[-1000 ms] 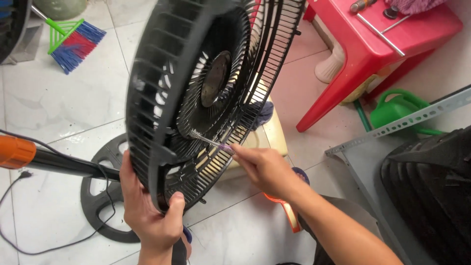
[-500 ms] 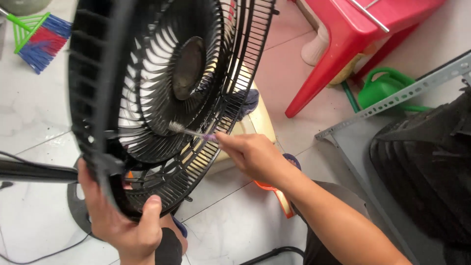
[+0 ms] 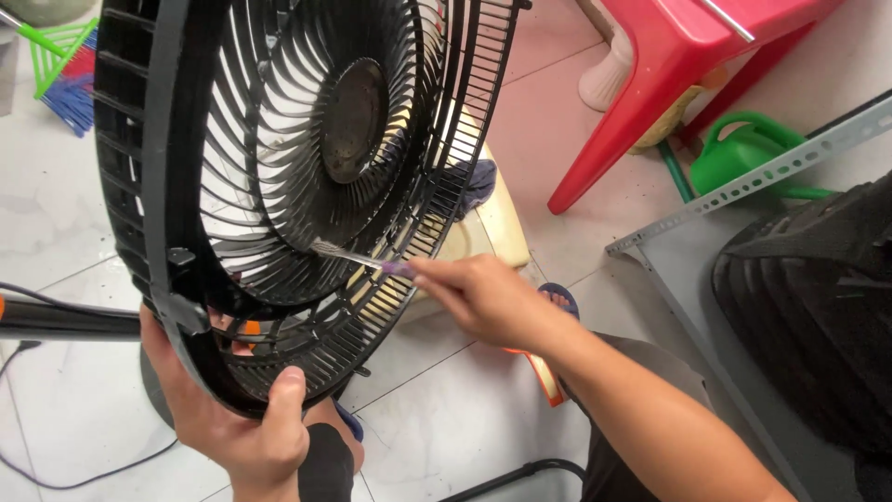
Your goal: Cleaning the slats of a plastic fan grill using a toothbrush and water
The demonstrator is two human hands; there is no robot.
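Over the floor: my left hand (image 3: 243, 429) stays clamped on the fan guard (image 3: 279, 186) rim.
Right hand (image 3: 483, 299): fingers pinch the brush (image 3: 358, 257).
Change: bristles have slid lower along the ribs, so brushing continues.

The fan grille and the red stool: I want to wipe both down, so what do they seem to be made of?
The fan grille, held at its lower rim by the left hand, looks like moulded black plastic: thin, even ribs with a dull, dusty sheen, though coated metal cannot be ruled out. The red stool looks like glossy moulded plastic, with smooth rounded edges and bright highlights.
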